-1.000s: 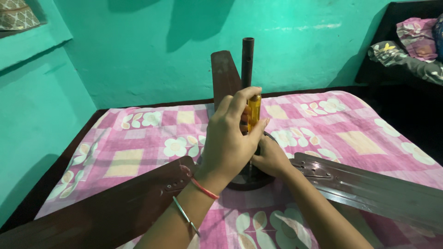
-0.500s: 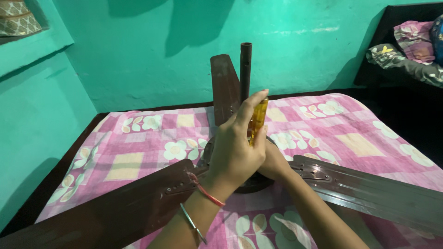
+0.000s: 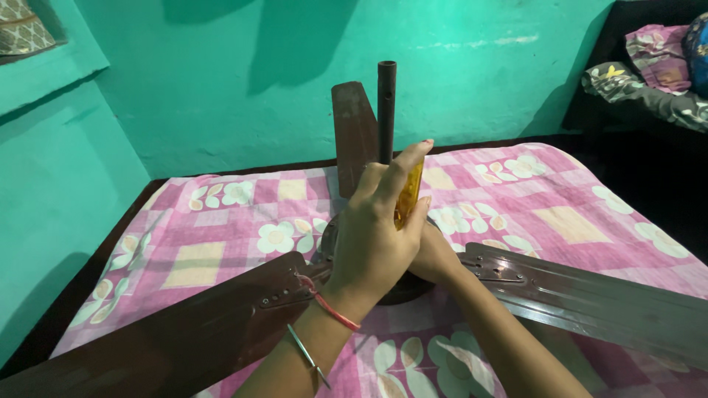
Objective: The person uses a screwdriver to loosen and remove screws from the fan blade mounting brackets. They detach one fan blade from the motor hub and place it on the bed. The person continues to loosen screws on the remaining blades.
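A brown ceiling fan lies on the bed with its motor hub (image 3: 402,292) under my hands and its dark down rod (image 3: 386,110) standing upright. My left hand (image 3: 372,236) grips the yellow handle of a screwdriver (image 3: 408,193), held upright over the hub with the index finger stretched up along it. My right hand (image 3: 436,258) rests low on the hub beside the screwdriver's shaft, its fingers hidden behind the left hand. Two bangles and a red thread circle my left wrist.
Three fan blades spread from the hub: one to the near left (image 3: 169,339), one to the near right (image 3: 590,298), one standing at the back (image 3: 354,136). A pink flowered sheet (image 3: 221,243) covers the bed. Green walls close behind and left. Bundled cloth (image 3: 649,70) lies far right.
My left hand has turned around the screwdriver handle and its index finger now stretches upward. The right hand stays on the hub. The fan has barely moved.
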